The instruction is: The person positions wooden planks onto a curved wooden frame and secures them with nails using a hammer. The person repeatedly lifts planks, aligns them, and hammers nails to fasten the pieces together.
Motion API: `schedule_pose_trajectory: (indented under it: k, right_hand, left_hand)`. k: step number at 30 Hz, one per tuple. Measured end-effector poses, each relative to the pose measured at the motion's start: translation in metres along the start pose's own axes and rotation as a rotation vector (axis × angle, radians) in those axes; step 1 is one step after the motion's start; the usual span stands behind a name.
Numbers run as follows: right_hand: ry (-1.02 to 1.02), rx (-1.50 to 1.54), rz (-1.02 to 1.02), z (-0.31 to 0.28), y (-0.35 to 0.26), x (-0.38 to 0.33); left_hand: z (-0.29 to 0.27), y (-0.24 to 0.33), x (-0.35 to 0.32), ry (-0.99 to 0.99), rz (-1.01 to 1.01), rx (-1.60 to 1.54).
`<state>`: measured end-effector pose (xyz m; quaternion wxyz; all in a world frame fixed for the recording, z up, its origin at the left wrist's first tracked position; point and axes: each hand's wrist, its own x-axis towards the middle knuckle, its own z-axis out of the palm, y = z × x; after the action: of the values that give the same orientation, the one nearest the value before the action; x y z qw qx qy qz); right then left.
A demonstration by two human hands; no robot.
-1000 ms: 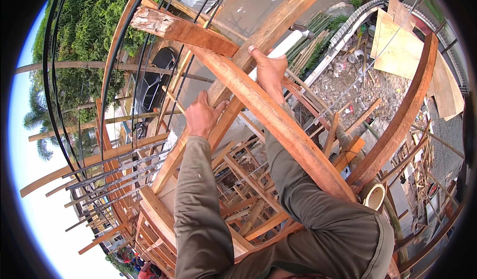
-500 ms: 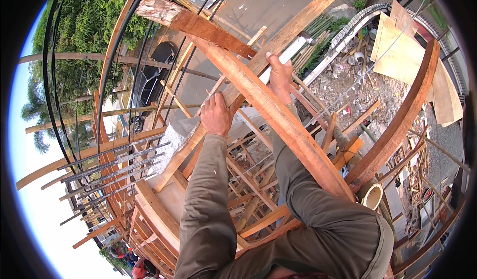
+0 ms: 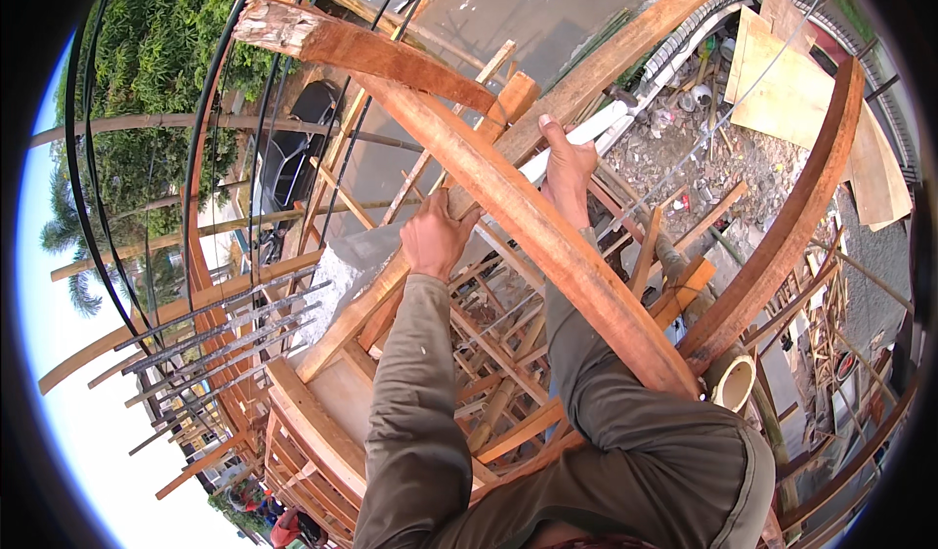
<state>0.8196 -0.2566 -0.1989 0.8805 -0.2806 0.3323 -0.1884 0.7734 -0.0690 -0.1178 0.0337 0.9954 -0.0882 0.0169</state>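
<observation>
A long wooden plank slants from the lower left to the far upper right. My left hand is closed around its edge, near the middle. Just right of it, my right hand wraps around the white handle of a hammer, thumb up along the plank's side. The hammer's dark head is at the far right end of the handle, beside the plank. A thick reddish beam crosses over the plank between my hands and hides part of the handle. A shorter rough-ended timber meets this beam on the far side.
A curved-looking timber rises at the right, near a hollow bamboo pole. Steel bars jut out at left by concrete. Black cables run past the left. Far below are rubble, plywood sheets and a dark car.
The plank's far end has swung to the right. My right hand and the hammer have shifted right and slightly nearer; my left hand has moved slightly, still on the plank.
</observation>
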Motion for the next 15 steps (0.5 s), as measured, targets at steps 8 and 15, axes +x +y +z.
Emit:
schedule_pose_trajectory:
  k: [8, 15]
  right_hand:
    - [-0.187, 0.115, 0.019, 0.052, -0.016, -0.010]
    - [-0.199, -0.019, -0.043, 0.070, -0.020, -0.009]
  left_hand:
    - [-0.051, -0.027, 0.035, 0.008, -0.069, -0.012]
    - [-0.053, -0.027, 0.034, 0.092, -0.081, -0.094]
